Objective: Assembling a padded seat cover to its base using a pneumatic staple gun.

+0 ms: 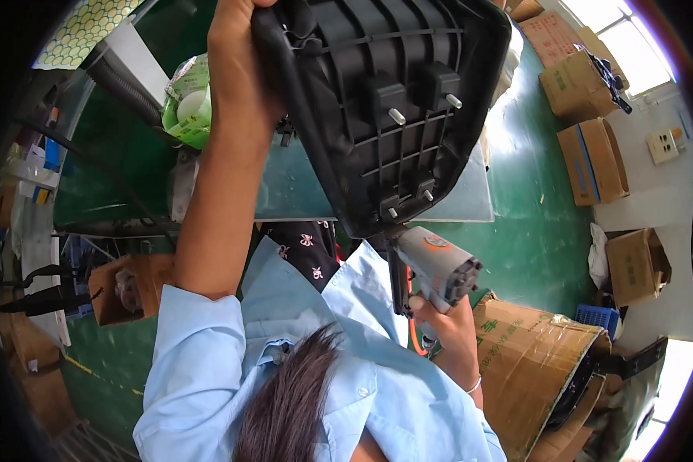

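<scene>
A black seat point(377, 85), likely a motorbike type, is raised before me with its ribbed plastic underside showing and several metal bolts sticking out. At its upper left edge my left hand point(242, 65) is wrapped round the rim, its fingers partly hidden behind the seat. My right hand point(448, 327) is closed round the handle of a grey pneumatic staple gun point(437, 262), which has a black magazine and an orange air hose. The gun's nose end meets or nearly meets the seat's narrow lower edge; I cannot tell whether they touch.
A glass-topped table point(470, 192) lies behind the seat. A green plastic bag point(189, 100) with a white roll rests at left. A large cardboard box point(516, 369) stands close by my right arm, and more cartons point(593, 162) line the right wall. Another open carton point(131, 285) stands at left.
</scene>
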Demonstrator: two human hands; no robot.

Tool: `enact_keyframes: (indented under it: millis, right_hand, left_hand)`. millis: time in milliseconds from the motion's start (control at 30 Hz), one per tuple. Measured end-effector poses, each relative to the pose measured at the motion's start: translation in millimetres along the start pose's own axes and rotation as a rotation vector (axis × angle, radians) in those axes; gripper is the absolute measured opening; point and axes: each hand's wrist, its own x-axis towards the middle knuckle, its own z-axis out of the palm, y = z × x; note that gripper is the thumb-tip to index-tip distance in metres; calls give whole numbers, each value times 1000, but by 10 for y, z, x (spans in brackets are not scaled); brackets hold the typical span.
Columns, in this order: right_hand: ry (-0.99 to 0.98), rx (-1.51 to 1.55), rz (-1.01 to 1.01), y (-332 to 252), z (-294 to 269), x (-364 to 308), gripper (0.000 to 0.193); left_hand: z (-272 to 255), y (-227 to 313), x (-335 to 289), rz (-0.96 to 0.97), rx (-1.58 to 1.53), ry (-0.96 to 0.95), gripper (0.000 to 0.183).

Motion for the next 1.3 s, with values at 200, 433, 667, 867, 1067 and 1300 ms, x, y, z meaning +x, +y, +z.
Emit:
enact_keyframes:
  millis: [200,433,667,867,1067,1300]
  right_hand:
    - [-82,-311,29,-52,-26,55,44]
    - [1,37,-39,-87,-40,-33,35]
    - [-63,404,27,224,-224,168,44]
    - [-164,639,45,211,-106,342,51]
    - [-158,656,67,199,-104,364,49]
    - [144,222,-160,65,-821,80,33]
  left_hand:
    - [-339,-2,135,-34,-174,-278,30]
    - [-217,-202,66,62,-68,123,24]
    - [-82,-461,-283,366,156,451,47]
    - [-461,-465,-299,258,-62,187,66]
    - [-516,-432,-340,377,-39,158,33]
    - [124,139,-142,-81,69,135,29]
